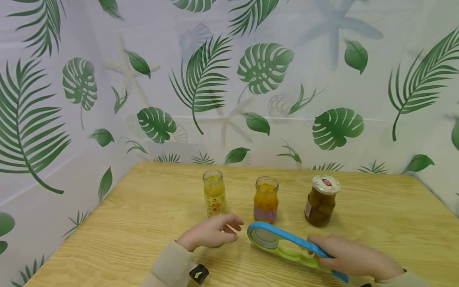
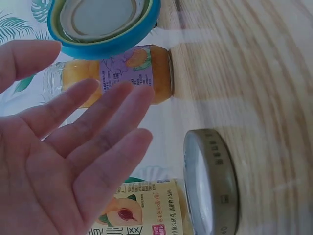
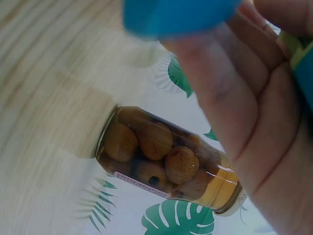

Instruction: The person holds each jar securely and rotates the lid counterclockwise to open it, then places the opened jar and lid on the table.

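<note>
My right hand grips the handle end of a blue and green jar opener. A round metal lid sits inside the opener's wide ring, near the middle jar. That jar of orange fruit has no lid on and bears a purple label. My left hand hovers with nothing in it, fingers spread and slightly bent, left of the ring. Behind it is an uncapped jar of yellow fruit with a peach label. A loose lid lies beside this jar in the left wrist view, mostly hidden by my hand in the head view.
A capped jar of dark brown round pieces stands at the right, beyond my right hand. The wooden table meets a leaf-printed cloth at the back and sides.
</note>
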Available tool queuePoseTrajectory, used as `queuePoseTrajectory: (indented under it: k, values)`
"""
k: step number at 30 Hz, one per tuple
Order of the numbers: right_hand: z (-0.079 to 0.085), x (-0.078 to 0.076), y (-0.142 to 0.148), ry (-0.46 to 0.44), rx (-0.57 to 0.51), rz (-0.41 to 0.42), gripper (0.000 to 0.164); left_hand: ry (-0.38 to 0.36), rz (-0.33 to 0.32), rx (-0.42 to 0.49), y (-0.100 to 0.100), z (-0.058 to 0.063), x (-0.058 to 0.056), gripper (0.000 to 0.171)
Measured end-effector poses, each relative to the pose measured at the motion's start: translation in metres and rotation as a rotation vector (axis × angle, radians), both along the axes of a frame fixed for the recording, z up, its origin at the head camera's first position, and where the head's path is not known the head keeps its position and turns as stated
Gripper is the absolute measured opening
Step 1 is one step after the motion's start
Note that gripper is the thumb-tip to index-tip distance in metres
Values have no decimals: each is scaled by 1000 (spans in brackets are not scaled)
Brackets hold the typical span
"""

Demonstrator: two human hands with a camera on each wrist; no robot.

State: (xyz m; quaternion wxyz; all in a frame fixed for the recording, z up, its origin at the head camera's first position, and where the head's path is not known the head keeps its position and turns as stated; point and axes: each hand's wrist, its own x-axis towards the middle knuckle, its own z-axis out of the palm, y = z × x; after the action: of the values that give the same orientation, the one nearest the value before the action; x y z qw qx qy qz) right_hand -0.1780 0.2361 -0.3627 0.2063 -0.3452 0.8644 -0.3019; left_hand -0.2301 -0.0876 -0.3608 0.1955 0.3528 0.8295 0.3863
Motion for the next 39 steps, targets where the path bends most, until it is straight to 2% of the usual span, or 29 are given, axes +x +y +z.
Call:
queuePoseTrajectory:
  k: [7, 17, 22, 33, 34, 37, 39]
  values:
    - [-2, -1, -1, -43, -40, 22, 10, -6, -10, -12, 0, -3, -1, 34]
    - [-3, -2, -2, -10, -10, 13, 10, -28, -7, -29, 0, -2, -1, 35]
    - [-1, -1, -3, -23, 2, 11, 9, -48, -3, -35, 0, -2, 0, 34]
    - [8, 0, 6, -18, -14, -6, 6, -25, -18, -27, 3, -3, 1, 34]
    - [10, 0, 8, -10, -2, -14, 7, -15, -19, -25, 4, -3, 2, 34]
    - [16, 2, 15, 45, 29, -33, 28, 18, -21, -23, 6, -2, 3, 34]
    - [20, 4, 19, 94, 33, -37, 30, 37, -16, -19, 8, -1, 3, 34]
